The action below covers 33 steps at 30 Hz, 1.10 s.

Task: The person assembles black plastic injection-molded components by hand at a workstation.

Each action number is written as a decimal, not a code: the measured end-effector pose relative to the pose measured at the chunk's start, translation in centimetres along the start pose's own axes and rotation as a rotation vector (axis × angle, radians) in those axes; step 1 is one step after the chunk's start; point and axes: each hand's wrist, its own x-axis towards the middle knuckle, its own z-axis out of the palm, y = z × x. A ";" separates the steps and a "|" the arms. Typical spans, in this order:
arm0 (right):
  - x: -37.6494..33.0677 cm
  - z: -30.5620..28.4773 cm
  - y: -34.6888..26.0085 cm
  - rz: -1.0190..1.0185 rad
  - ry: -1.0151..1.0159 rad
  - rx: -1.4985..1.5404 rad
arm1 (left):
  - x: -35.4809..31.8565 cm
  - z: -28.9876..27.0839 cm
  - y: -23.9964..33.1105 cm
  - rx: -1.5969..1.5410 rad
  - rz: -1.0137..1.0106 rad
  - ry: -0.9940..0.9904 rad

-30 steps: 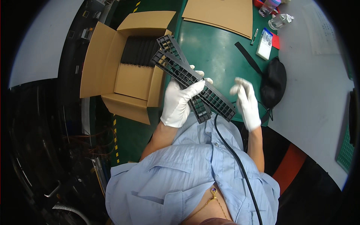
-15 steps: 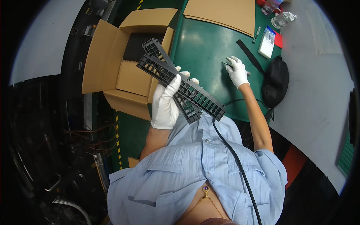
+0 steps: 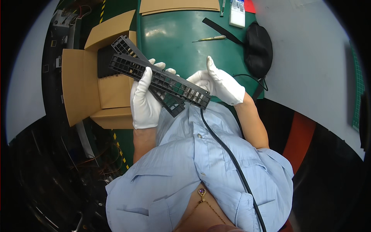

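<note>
My gloved left hand is closed around two long black plastic grilles with rows of slots. They cross at an angle. The upper grille lies over the lower grille, whose middle is hidden. Close to the upper grille's right end is my gloved right hand, thumb raised and apart from the fingers. Its fingertips reach toward the back of that end; whether they touch it I cannot tell. A slim pointed tool with a yellowish handle rests on the green tabletop beyond.
An opened cardboard box with dark parts inside stands on the left. Flat cardboard lies at the table's far edge. On the right are a black pouch with a strap and a white block. A black cable runs down my front.
My right hand has come down and left from the tabletop to the grilles' right end. The pointed tool now lies free on the table. The view has shifted right.
</note>
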 end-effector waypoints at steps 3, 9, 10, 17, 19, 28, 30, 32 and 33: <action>-1.0 0.6 0.1 -0.025 0.021 -0.017 | 0.1 0.0 0.0 0.037 -0.009 -0.009; -1.6 0.8 0.3 -0.032 0.022 -0.014 | -0.1 0.2 -0.2 0.050 -0.041 -0.053; -1.7 0.9 0.4 -0.017 0.030 0.011 | -0.2 0.3 -0.2 0.060 -0.040 -0.043; -2.2 1.6 0.7 -0.022 0.067 -0.008 | -0.5 0.1 -0.1 0.094 -0.063 -0.025; -2.3 1.6 0.6 -0.025 0.068 -0.059 | -0.5 0.1 -0.2 0.087 -0.062 -0.045; -3.1 3.9 -0.1 -0.021 0.117 -0.352 | -0.5 -0.3 -0.2 -0.027 -0.075 -0.080; -3.2 4.0 0.0 -0.035 0.153 -0.263 | -0.2 -0.3 -0.1 -0.155 -0.068 -0.133; -3.6 3.6 0.4 -0.069 0.175 -0.163 | -0.3 -0.4 0.1 -0.217 -0.105 -0.083; -3.8 3.3 0.7 -0.121 0.194 -0.096 | -0.4 -0.4 0.2 -0.145 -0.079 -0.081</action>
